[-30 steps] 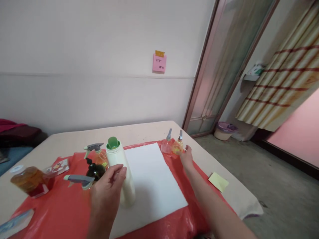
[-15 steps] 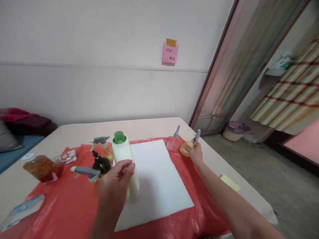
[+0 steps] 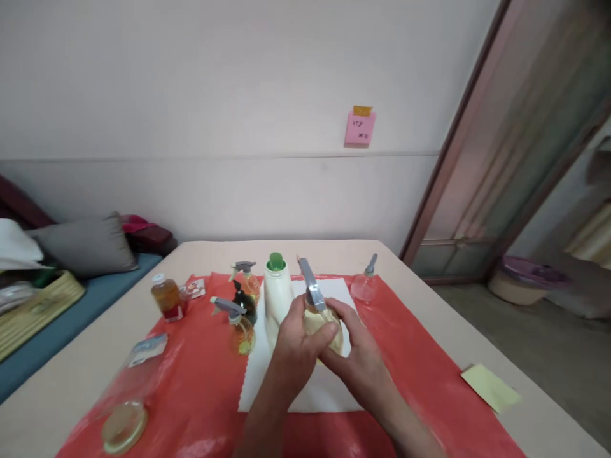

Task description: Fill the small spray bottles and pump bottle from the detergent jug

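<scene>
From here I see a pink sticky note [image 3: 359, 129] taped to the white wall [image 3: 200, 83]. To the left, a gray pillow [image 3: 88, 245] sits on a blue seat [image 3: 95, 296]. A pale yellow paper [image 3: 491, 386] lies near the table's [image 3: 465, 343] right edge. A bin [image 3: 513, 294] with a purple bag [image 3: 529, 270] stands on the floor [image 3: 548, 356].

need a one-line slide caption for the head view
The left hand and right hand hold a grey-topped spray bottle over a white sheet, near a pale bottle.
</scene>
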A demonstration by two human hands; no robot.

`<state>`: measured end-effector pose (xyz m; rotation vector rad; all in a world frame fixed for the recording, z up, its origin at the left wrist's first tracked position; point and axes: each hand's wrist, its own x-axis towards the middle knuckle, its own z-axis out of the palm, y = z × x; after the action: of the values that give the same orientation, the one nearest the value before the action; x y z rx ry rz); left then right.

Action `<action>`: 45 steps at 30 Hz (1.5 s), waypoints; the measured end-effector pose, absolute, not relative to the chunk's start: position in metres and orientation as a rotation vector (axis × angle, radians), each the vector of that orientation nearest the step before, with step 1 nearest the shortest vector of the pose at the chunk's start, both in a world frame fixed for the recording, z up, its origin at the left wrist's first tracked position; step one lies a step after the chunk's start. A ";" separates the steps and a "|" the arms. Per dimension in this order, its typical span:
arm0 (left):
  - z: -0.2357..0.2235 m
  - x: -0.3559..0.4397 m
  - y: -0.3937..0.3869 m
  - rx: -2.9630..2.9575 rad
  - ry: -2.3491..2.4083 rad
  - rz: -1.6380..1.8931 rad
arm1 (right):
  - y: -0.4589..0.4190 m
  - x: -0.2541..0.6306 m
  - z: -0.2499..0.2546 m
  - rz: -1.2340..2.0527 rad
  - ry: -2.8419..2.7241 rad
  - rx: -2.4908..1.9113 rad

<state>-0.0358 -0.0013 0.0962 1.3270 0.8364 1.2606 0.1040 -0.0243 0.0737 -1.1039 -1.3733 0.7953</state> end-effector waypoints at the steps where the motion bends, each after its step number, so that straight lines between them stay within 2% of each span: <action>1: 0.096 -0.043 0.000 1.330 0.854 1.253 | -0.024 0.101 0.071 0.912 -1.303 -1.000; 6: 0.093 -0.068 0.009 1.142 0.746 1.355 | -0.015 0.097 0.045 1.584 -0.845 -0.683; 9: 0.094 -0.069 0.010 1.159 0.718 1.245 | -0.016 0.088 0.032 1.953 -0.706 -0.512; 16: 0.094 -0.066 0.013 1.287 0.641 1.270 | -0.028 0.078 0.017 2.112 -0.591 -0.535; 19: 0.097 -0.064 0.011 1.283 0.742 1.338 | -0.033 0.077 0.027 2.015 -0.661 -0.538; 23: 0.105 -0.061 0.002 1.232 0.787 1.436 | -0.039 0.070 0.040 1.631 -0.843 -0.509; 29: 0.112 -0.058 -0.006 1.166 0.788 1.482 | -0.049 0.064 0.030 1.406 -0.967 -0.603; 33: 0.112 -0.049 -0.004 1.050 0.904 1.607 | -0.048 0.068 0.025 1.104 -0.928 -0.771; 35: 0.113 -0.047 -0.002 0.992 0.956 1.662 | -0.044 0.074 0.029 1.248 -0.878 -0.746; 38: 0.114 -0.048 0.000 0.977 0.934 1.624 | -0.039 0.082 0.038 1.801 -0.711 -0.617; 40: 0.114 -0.049 0.001 0.987 0.938 1.586 | -0.037 0.084 0.042 2.030 -0.650 -0.512; 42: 0.113 -0.050 0.001 0.983 0.981 1.580 | -0.037 0.082 0.044 1.988 -0.678 -0.464; 45: 0.113 -0.050 0.002 0.963 0.991 1.610 | -0.039 0.077 0.043 1.698 -0.744 -0.465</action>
<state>-0.0497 0.0017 0.1131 0.9631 0.9907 1.6103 0.0771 -0.0390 0.0430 -0.4649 -0.7438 1.6978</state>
